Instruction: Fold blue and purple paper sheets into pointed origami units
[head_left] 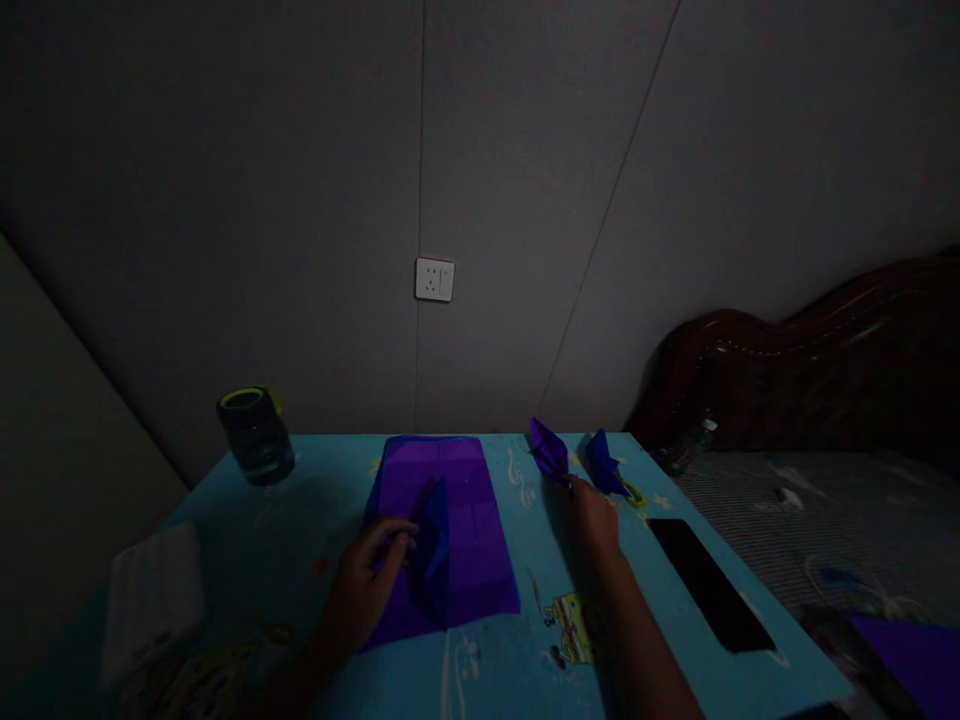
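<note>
On the blue table (315, 520), a creased purple paper (450, 500) lies flat

A: The purple sheet (450, 520) in the lower middle of the frame looks like matt paper, creased into panels. The left hand (367, 585) rests on it, pinching a darker blue folded piece (433, 545) that is also paper.

B: And the 2 small folded shapes above the right hand (596, 520)?

A: Paper again, sharp-edged, one purple (549, 450), one blue (604, 465). The table (300, 540) is smooth, with a faint sheen and printed cartoons.

B: Left side?

A: A clear glossy jar (256, 435), glass or plastic, I cannot tell. At right, a glossy black slab (709, 585), polished carved wood on the headboard (825, 370), and woven bedding (810, 520). The wall socket (435, 280) is smooth white plastic.
</note>
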